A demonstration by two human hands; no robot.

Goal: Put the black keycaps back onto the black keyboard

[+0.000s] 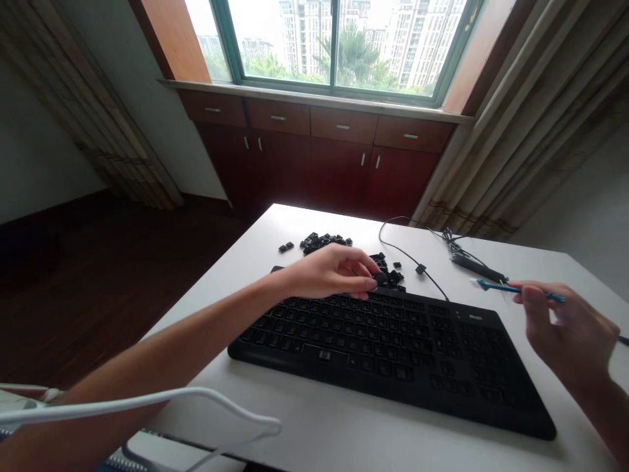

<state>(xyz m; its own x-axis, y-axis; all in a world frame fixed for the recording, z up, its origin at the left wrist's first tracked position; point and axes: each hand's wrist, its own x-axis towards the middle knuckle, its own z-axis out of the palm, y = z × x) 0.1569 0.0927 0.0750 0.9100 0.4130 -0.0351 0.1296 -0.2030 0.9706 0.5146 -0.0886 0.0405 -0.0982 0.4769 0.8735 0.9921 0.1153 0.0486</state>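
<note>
A black keyboard (417,396) lies on the white table, its keycaps taken off over most of the key area. My left hand (334,270) hovers over its back edge, thumb and fingers closed on a black keycap (380,279), partly lost against the dark pile behind. On the right, my right hand (565,321) grips a small blue brush (511,288) with white bristles toward the left, held above the table beside the keyboard. Loose black keycaps (322,242) lie heaped behind my left hand, and more keycaps (393,278) sit against the keyboard's back edge.
The white table (304,406) carries a black cable (407,252) running back from the keyboard to a dark elongated object (479,267). A white looped bar (196,392) crosses the lower left, near my forearm. Cabinets (324,157) stand beneath the window.
</note>
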